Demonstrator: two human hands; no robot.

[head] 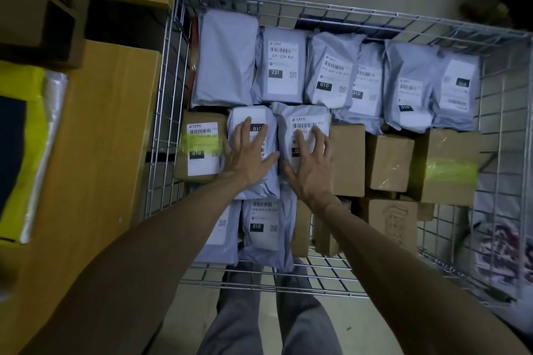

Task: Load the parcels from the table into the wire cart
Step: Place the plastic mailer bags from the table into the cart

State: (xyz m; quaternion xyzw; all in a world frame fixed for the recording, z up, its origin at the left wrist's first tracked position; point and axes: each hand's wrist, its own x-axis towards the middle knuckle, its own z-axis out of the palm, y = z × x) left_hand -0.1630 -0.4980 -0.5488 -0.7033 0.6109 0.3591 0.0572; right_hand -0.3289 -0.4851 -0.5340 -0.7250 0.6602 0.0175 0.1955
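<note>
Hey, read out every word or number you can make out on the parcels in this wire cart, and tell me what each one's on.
"231-239 K01" and "231": label on grey mailer, back row.
"010": label on neighbouring mailer to its right.
"010": label on front mailer.
"010": label on taped brown box.
Other print, barcodes: too blurred.

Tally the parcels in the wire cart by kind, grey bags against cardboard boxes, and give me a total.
Grey bags: 10
Cardboard boxes: 7, though three sit low and partly hidden, so this count is less sure
Total: 17
</note>
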